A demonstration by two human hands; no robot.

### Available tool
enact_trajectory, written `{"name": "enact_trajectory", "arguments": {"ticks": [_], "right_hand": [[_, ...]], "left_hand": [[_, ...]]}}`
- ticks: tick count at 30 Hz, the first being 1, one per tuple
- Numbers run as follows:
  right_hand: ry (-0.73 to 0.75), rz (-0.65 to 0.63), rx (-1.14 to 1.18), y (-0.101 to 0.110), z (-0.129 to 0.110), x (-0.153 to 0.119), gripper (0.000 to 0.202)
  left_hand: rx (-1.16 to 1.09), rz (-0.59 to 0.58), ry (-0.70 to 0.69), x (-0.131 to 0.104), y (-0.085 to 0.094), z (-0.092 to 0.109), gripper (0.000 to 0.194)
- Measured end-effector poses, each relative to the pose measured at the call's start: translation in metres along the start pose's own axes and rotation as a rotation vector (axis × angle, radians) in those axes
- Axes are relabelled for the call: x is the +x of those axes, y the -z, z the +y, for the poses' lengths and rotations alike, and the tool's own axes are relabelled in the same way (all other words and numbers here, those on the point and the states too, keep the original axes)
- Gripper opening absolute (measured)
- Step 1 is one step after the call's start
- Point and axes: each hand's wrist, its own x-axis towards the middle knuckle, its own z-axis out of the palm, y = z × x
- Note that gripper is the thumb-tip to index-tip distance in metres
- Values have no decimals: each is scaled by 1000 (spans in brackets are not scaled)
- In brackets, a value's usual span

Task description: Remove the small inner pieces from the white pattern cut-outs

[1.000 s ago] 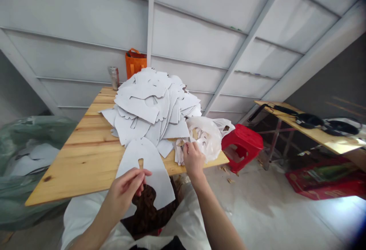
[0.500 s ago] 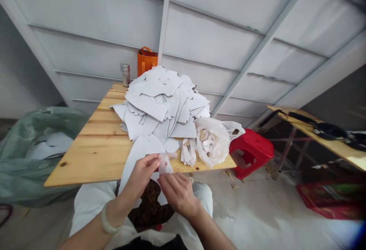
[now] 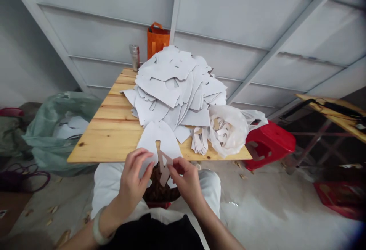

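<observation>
Between thumb and fingers, my right hand (image 3: 187, 177) pinches a small pinkish-beige cut-out piece (image 3: 165, 177), bent or with a slot in it. My left hand (image 3: 136, 171) is just left of that piece, its thumb and fingers apart, over a larger white curved sheet piece (image 3: 150, 137). This white piece has a narrow slot and hangs over the table's front edge towards my lap. Behind it rises a heap of similar white cut pieces (image 3: 171, 89). A small fan of narrow strips (image 3: 199, 141) lies to the right of the white piece.
A white plastic bag (image 3: 241, 128) of small cut pieces stands at the right corner of the wooden table (image 3: 105, 135). Farther right is a red stool (image 3: 270, 143). At the back are an orange bag (image 3: 158, 42) and a metal flask (image 3: 135, 57). A green sack (image 3: 48, 128) stands left.
My hands have moved apart, and the left has let go of the small piece. That piece now hangs lower, in my right hand. The view has shifted too.
</observation>
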Motion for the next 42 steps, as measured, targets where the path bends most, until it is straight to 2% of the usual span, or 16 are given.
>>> {"name": "enact_trajectory", "arguments": {"ticks": [1, 3, 6, 8, 11, 14, 17, 26, 33, 42], "right_hand": [[89, 32, -78, -3, 1, -2, 17], [272, 43, -206, -8, 1, -7, 17], [416, -63, -252, -9, -6, -12, 18], [369, -144, -145, -6, -14, -13, 18], [146, -176, 127, -3, -21, -9, 11], [-102, -181, 310, -6, -22, -5, 17], [-219, -197, 371, -11, -19, -4, 25], [-280, -199, 382, -13, -27, -4, 27], [-275, -190, 444, -15, -24, -2, 24], [-278, -184, 455, -14, -21, -2, 28]], "left_hand": [[9, -22, -45, -3, -2, 2, 17], [-24, -132, -31, -8, -4, 5, 17], [-49, -168, 59, -11, -3, 7, 17], [-54, -153, 101, -11, 0, 7, 13], [-61, -164, 136, -11, 3, 5, 14], [-64, -184, 75, -11, 3, 5, 16], [-65, -162, -4, -11, 1, 6, 18], [-12, -86, -164, -10, 1, 6, 21], [5, -72, -311, -9, 1, 5, 30], [31, -63, -304, -10, 0, 4, 20]]}}
